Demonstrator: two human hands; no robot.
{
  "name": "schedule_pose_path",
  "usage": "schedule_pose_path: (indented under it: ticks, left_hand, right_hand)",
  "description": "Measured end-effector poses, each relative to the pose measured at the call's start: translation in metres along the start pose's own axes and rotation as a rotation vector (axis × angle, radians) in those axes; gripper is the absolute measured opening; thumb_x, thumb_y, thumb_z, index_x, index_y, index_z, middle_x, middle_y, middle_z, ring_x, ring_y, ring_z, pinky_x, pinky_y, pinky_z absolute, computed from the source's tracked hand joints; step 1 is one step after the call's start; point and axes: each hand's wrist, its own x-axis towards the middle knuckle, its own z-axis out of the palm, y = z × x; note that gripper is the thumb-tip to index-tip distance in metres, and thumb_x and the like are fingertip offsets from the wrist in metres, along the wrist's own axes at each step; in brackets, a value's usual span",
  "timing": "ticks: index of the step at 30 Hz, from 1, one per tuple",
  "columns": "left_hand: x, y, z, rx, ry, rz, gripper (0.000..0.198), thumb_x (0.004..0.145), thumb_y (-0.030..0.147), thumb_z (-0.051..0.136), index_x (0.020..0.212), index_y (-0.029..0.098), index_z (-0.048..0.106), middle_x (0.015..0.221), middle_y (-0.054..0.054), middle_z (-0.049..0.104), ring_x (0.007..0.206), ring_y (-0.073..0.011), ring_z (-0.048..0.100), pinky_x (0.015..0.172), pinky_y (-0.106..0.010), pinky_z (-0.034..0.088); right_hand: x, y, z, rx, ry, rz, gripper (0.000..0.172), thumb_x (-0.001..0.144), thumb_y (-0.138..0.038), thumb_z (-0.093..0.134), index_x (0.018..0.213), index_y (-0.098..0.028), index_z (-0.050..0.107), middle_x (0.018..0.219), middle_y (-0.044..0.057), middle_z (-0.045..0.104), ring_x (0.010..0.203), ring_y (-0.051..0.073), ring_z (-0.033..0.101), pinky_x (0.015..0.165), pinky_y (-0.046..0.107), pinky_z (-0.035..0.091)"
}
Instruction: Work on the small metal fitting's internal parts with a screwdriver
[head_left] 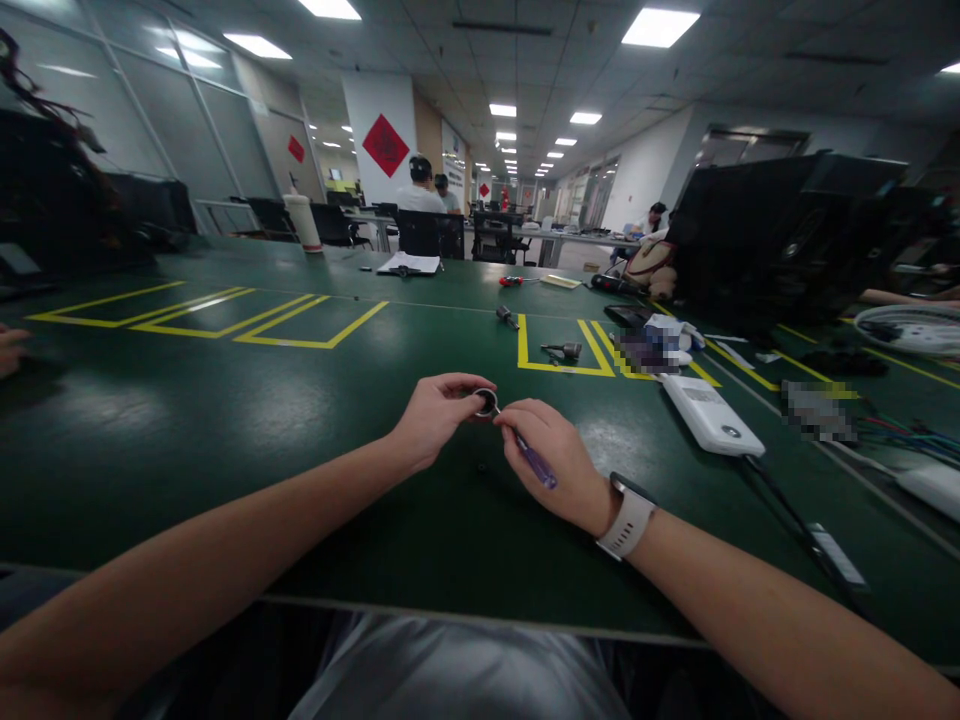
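Note:
My left hand [441,415] pinches a small round metal ring-like part [486,403] with a dark centre, held above the green table. Closed around a screwdriver with a translucent purple handle [538,466] is my right hand [551,450]; the shaft points up and left, its tip at or very near the side of the ring-like part. Fingers hide where the two meet. A tiny dark piece [482,467] lies on the table just below my hands. Beyond them, two dark metal cylindrical parts [566,351] [507,317] lie by a yellow tape outline.
A white power bank-like box [712,415] with a black cable lies to the right. Yellow tape [330,343] marks the green table [225,430]. Farther back are a red-and-black tool [517,281], papers [409,263] and a white bottle [303,222]. Another person's hand [10,350] shows at the left edge.

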Motion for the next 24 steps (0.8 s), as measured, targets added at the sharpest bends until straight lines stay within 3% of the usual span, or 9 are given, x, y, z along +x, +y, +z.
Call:
schedule_pose_path:
  ticks: [4,9,12,19,24]
  left_hand:
    - [0.004,-0.004,-0.003,0.000,0.001,-0.019,0.015,0.065,0.012,0.066,0.080,0.012,0.067,0.076,-0.005,0.068,0.072,-0.0166,0.064,0.069,-0.032,0.054]
    - [0.015,-0.006,-0.008,-0.148,0.143,-0.085,0.028,0.061,0.000,0.067,0.085,0.012,0.061,0.083,-0.005,0.067,0.075,-0.0147,0.065,0.074,-0.028,0.054]
    - [0.021,-0.005,-0.011,-0.217,0.180,-0.092,0.034,0.059,-0.007,0.066,0.087,0.011,0.059,0.084,-0.005,0.066,0.078,-0.0141,0.065,0.076,-0.025,0.053]
    - [0.022,0.002,-0.013,-0.382,0.112,-0.138,0.017,0.073,-0.003,0.058,0.086,0.007,0.061,0.081,-0.008,0.066,0.071,-0.0144,0.066,0.066,-0.022,0.055]
    - [0.022,0.004,-0.013,-0.496,0.100,-0.160,0.012,0.081,0.002,0.051,0.085,0.007,0.061,0.086,-0.010,0.066,0.077,-0.0178,0.067,0.074,-0.031,0.057]
  right_hand:
    - [0.001,-0.004,-0.003,0.158,0.061,0.081,0.016,0.083,-0.013,0.046,0.091,-0.017,0.059,0.090,0.008,0.062,0.084,0.019,0.059,0.076,0.035,0.048]
    - [0.005,0.001,-0.004,0.739,0.050,0.576,0.013,0.077,-0.016,0.049,0.071,-0.016,0.061,0.065,0.002,0.063,0.065,0.016,0.061,0.067,0.032,0.048]
    - [0.006,0.007,-0.001,1.024,-0.044,0.716,0.013,0.072,-0.014,0.049,0.065,-0.015,0.060,0.055,0.000,0.060,0.055,0.014,0.058,0.062,0.029,0.047]
    - [0.005,0.010,0.004,1.037,-0.125,0.763,0.013,0.065,-0.014,0.049,0.059,-0.014,0.060,0.048,-0.001,0.058,0.048,0.012,0.056,0.054,0.025,0.044]
    - [0.007,0.006,0.004,0.961,-0.171,0.761,0.012,0.066,-0.015,0.049,0.061,-0.015,0.060,0.052,-0.001,0.059,0.052,0.012,0.057,0.057,0.025,0.045]
